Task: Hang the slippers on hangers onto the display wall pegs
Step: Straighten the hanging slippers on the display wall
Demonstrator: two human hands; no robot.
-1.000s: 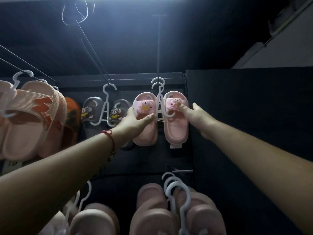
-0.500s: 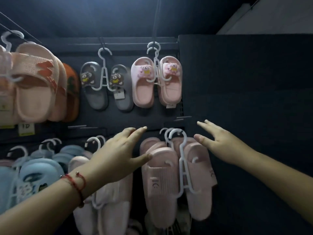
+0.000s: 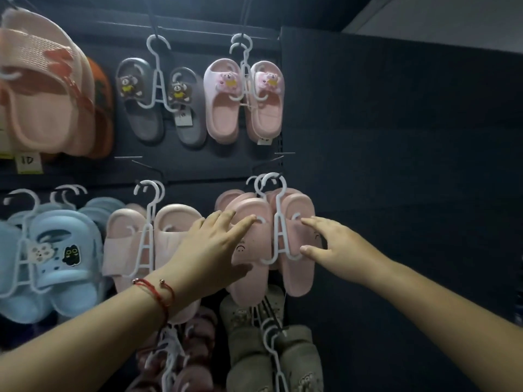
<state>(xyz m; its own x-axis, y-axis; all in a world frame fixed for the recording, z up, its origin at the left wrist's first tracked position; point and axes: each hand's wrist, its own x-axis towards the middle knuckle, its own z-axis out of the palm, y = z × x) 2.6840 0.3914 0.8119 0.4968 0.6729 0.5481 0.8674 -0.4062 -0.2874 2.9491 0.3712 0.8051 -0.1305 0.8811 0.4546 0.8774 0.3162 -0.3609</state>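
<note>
A pair of plain pink slippers (image 3: 297, 278) hangs on a white hanger (image 3: 278, 222) from a peg in the middle row of the dark display wall (image 3: 396, 137). My left hand (image 3: 209, 250) lies with straight fingers on the left slipper of that pair. My right hand (image 3: 334, 244) touches the right slipper with spread fingers and thumb. Above them a pink pair with bear charms (image 3: 223, 108) hangs on its own white hanger (image 3: 243, 66).
A grey bear pair (image 3: 144, 108) hangs at the upper middle, large peach slippers (image 3: 48, 89) at the upper left. Blue slippers (image 3: 56, 250) and another pink pair (image 3: 127, 239) hang to the left. Grey-beige slippers (image 3: 254, 349) hang below. Bare pegs (image 3: 127, 158) stick out between rows.
Both hands dropped from the pink bear pair at the top to the plain pink pair one row lower and now touch it. The view tilted downward.
</note>
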